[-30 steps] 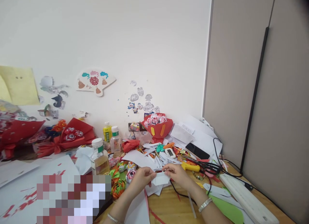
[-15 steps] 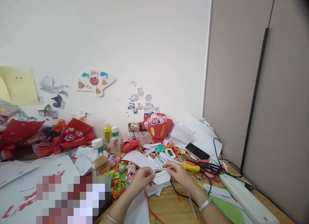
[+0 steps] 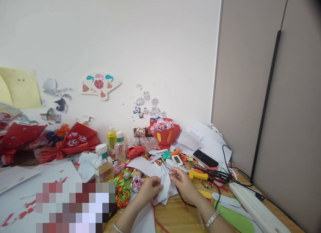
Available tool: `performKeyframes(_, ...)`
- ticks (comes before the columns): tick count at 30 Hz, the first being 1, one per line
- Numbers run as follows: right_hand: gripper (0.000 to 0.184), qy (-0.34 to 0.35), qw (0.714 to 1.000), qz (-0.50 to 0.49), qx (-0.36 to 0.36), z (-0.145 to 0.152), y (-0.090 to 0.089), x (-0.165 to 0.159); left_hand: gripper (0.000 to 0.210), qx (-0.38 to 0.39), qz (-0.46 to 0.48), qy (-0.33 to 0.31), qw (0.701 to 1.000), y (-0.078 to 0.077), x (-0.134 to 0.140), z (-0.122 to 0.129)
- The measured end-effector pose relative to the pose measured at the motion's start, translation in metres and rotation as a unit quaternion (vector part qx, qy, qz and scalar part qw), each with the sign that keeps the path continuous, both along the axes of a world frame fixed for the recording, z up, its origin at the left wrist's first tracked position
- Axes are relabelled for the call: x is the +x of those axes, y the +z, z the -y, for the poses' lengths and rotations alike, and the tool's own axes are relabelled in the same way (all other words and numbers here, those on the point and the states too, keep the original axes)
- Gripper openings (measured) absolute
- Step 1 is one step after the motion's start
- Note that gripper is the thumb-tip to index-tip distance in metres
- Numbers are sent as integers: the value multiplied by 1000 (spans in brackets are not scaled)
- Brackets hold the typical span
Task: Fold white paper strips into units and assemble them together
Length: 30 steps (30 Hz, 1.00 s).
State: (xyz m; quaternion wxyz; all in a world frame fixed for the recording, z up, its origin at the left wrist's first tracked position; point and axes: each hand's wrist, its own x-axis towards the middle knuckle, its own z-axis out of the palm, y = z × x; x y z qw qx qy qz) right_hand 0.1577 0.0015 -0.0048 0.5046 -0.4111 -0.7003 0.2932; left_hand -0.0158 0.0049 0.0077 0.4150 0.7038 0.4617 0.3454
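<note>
My left hand (image 3: 150, 190) pinches a folded white paper strip (image 3: 165, 189) between thumb and fingers, and the strip stands nearly upright. Just right of it hovers my right hand (image 3: 182, 183), its fingers loosely curved and apart, with nothing visible in them. Beneath both hands lie several loose white sheets on the wooden table (image 3: 175, 216). Close to the left wrist sit several folded paper flowers (image 3: 137, 184) in pink-white, green and orange. Beyond the right hand rests a yellow-handled tool (image 3: 198, 175).
Behind stand a red-wrapped bouquet (image 3: 164, 136), a bottle of amber liquid (image 3: 104, 171) and a yellow bottle (image 3: 111, 138). A phone (image 3: 205, 158), black cables (image 3: 220, 174) and a white power strip (image 3: 260, 208) lie on the right. A white board (image 3: 57, 179) covers the left.
The white paper has turned from lying across between both hands to nearly upright in my left hand. My right hand has let go of it and opened slightly.
</note>
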Motion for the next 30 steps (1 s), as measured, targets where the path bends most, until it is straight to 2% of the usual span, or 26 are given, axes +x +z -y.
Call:
performKeyframes(3, 31, 23, 999, -28, -26, -4, -6, -1, 24, -62, 62, 33, 996, 3, 3, 1)
performKeyframes(7, 35, 136, 984, -58, -103, 0, -13, -11, 25, -134, 177, 6, 975, 6, 4, 7)
performKeyframes(9, 34, 164, 974, -84, -135, 1, -14, -15, 26, -153, 208, -6, 966, 8, 3, 9)
performKeyframes(13, 32, 127, 971, -122, -161, -2, -15, -14, 35, -164, 203, 19, 965, 9, 2, 6)
performKeyframes(17, 30, 108, 969, -135, -175, -5, -15, -8, 40, -128, 207, 50, 969, 4, -3, -5)
performKeyframes(20, 28, 106, 968, -142, -179, -6, -14, -7, 41, -108, 180, 51, 976, 0, -5, -11)
performKeyframes(26, 26, 52, 974, -148, -163, -9, -13, -8, 41, -104, 143, 35, 984, 1, -3, -6)
performKeyframes(30, 27, 58, 971, -156, -172, -8, -11, -8, 41, -72, 139, 26, 987, 1, -1, -6)
